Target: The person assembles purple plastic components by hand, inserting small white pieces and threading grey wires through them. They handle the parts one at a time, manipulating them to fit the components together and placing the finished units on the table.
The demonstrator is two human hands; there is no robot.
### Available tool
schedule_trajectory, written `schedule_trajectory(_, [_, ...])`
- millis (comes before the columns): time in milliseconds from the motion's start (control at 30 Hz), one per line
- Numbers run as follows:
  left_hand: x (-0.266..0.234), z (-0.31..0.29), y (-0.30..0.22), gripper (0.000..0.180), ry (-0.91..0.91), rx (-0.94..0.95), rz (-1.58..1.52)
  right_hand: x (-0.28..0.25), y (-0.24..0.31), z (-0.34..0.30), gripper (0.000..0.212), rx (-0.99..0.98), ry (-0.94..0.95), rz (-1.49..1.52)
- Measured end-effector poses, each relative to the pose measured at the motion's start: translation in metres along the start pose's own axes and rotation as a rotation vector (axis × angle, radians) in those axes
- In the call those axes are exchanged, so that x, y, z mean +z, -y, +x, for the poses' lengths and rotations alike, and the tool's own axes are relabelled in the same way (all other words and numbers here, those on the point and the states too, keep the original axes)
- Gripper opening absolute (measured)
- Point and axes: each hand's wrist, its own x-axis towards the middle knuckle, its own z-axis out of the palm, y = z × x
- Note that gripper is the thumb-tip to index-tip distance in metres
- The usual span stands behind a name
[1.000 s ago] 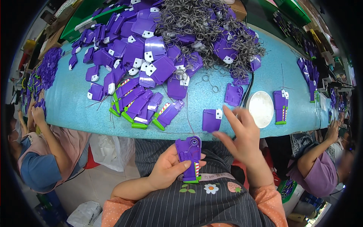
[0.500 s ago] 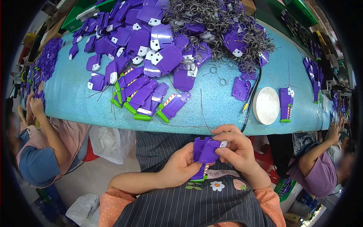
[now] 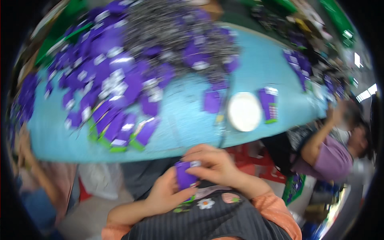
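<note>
Blue and broad, the worktop (image 3: 260, 52) curves across the scene before you, much of what lies on it smeared by blur. A person in a purple top (image 3: 326, 158) sits at its right end, another person (image 3: 60, 184) at its left. Far left spreads a heap of purple parts (image 3: 130, 88), with a tangle of grey wires (image 3: 160, 24) at its far right side; green-ended pieces (image 3: 114, 127) lie in a row nearer you. At the near edge your left hand (image 3: 166, 192) grips a purple casing (image 3: 184, 178) over your apron, while your right hand (image 3: 214, 162) pinches its white corner between thumb and fingers. Farther right sits a white round dish (image 3: 245, 112), flanked by a green-ended unit (image 3: 269, 105) on its right and a small purple shell (image 3: 212, 101) on its left.
</note>
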Motion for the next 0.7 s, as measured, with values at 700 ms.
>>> schedule_trajectory(700, [-0.022, 0.001, 0.019, 0.03, -0.096, 0.254, 0.44, 0.014, -0.028, -0.009, 0.02, -0.101, -0.027, 0.524])
